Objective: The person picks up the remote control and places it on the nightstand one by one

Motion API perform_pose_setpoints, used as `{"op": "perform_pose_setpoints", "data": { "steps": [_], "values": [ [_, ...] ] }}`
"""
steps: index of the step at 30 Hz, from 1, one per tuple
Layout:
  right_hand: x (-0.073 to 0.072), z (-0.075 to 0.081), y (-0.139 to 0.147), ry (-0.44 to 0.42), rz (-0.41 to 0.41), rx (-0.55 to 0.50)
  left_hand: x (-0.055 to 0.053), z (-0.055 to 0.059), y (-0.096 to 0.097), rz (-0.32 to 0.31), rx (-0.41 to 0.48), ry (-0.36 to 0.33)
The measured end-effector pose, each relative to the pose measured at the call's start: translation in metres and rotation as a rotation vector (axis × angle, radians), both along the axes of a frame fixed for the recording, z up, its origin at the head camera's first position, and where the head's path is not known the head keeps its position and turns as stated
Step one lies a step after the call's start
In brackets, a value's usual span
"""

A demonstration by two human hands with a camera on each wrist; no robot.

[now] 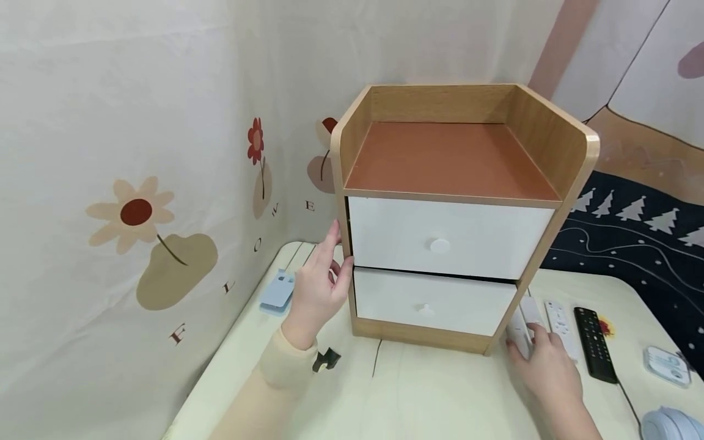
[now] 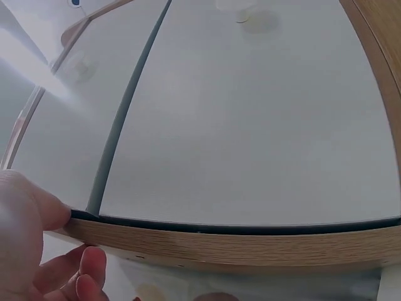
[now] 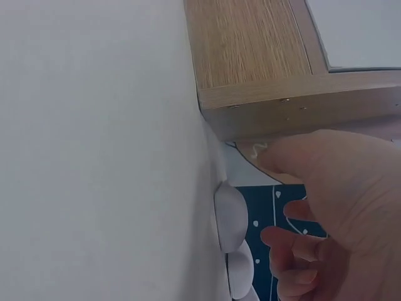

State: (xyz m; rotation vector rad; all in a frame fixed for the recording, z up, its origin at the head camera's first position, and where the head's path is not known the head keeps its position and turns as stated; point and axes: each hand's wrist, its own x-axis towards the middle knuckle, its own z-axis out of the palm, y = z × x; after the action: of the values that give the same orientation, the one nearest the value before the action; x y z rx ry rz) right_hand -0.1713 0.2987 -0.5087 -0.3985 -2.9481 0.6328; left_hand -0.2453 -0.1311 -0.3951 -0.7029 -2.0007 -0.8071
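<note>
A wooden cabinet (image 1: 420, 345) stands on the table, with a brown open top shelf (image 1: 453, 159). Its upper drawer (image 1: 396, 235) and lower drawer (image 1: 396, 299) have white fronts with round knobs. My left hand (image 1: 319, 287) is at the left side panel (image 2: 250, 248); the thumb touches the front edge and the other fingers lie along the outer face. Low by the cabinet's right side, my right hand (image 1: 550, 366) has loosely bent fingers with nothing between them. It is beside white elongated objects (image 1: 518, 333), partly hidden by the cabinet; their rounded ends (image 3: 232, 216) show in the right wrist view.
Right of the cabinet lie a white remote (image 1: 561, 327), a black remote (image 1: 595, 345), a clear case with earphones (image 1: 667, 365) and a light blue rounded object (image 1: 671, 425). A light blue flat item (image 1: 277, 292) lies left. Printed curtains (image 1: 181, 122) hang behind the table.
</note>
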Motion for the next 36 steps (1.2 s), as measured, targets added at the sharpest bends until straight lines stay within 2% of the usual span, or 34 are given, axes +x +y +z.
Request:
{"op": "perform_pose_setpoints", "data": {
  "steps": [5,21,25,36],
  "values": [
    [0.003,-0.005,0.003,-0.038,0.001,0.011,0.002,-0.006,0.001,-0.008,0.005,0.021],
    [-0.001,-0.009,0.006,-0.122,0.032,0.034,0.0,-0.008,0.002,0.005,0.006,0.033],
    [-0.001,-0.011,0.007,-0.11,0.027,0.029,-0.001,-0.008,0.001,-0.004,0.001,0.017],
    [-0.003,-0.015,0.007,-0.01,0.0,0.007,0.001,-0.006,0.002,-0.003,0.0,0.001]
  ]
}}
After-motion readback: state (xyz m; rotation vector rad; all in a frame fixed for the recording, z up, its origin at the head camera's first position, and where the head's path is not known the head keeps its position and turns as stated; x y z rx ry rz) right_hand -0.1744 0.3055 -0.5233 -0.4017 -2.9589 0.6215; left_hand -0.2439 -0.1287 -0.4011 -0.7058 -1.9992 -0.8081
